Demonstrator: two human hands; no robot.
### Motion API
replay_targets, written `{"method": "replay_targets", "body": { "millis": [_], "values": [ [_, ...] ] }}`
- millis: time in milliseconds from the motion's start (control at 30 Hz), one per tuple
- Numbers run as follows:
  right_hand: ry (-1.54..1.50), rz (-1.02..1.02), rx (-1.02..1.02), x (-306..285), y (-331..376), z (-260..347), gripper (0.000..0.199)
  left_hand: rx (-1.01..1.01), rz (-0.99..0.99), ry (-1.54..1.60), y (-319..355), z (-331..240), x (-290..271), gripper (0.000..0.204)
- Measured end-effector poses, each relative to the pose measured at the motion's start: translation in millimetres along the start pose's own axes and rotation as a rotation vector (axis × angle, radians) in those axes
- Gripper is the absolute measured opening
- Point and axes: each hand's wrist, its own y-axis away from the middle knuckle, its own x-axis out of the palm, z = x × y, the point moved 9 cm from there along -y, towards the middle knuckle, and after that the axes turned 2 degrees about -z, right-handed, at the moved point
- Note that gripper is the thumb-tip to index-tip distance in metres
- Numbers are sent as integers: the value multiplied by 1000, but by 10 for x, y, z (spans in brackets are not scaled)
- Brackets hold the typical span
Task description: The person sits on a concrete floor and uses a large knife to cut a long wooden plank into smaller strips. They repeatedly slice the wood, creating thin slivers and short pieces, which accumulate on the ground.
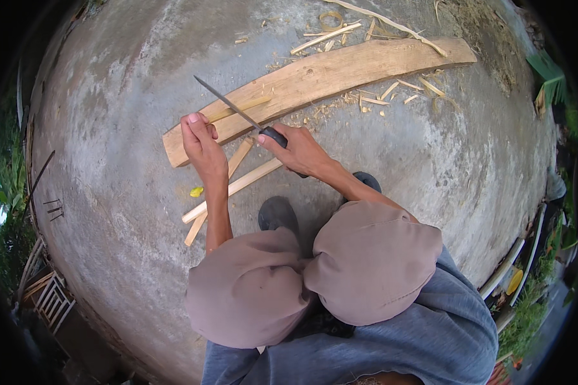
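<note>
My right hand (pixel 300 151) is closed round the black handle of a knife (pixel 218 94), its long narrow blade slanting up and to the left. Pinched in my left hand (pixel 202 146) is a thin pale wooden strip (pixel 252 103), which reaches to the right and passes beneath the blade. Both hands are over the left end of a long, slightly curved wooden plank (pixel 340 72) lying on the ground. Two lighter wooden sticks (pixel 253 176) cross each other on the concrete beside my left forearm.
Shavings and splinters (pixel 366 101) litter the concrete around the plank. Beyond it lie more cut sticks (pixel 325 38) and a long peeled strip (pixel 392 24), whose end rests on the plank. A small yellow piece (pixel 196 191) lies left of my forearm. My bent knees (pixel 372 263) are close below my hands.
</note>
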Motion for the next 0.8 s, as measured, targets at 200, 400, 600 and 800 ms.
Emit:
{"method": "replay_targets", "body": {
  "millis": [200,400,600,800],
  "values": [
    [-80,-59,86,-125,-194,-375,59,-15,32,-52,-10,-1,71,37],
    [42,-20,-150,112,100,218,60,-36,-17,-44,7,-48,-15,38],
    [-76,-59,198,-101,-39,-530,58,-37,-2,-18,-58,22,36,37],
    [66,-235,89,-230,-30,-667,59,-66,0,5,-38,55,48,37]
  ]
}}
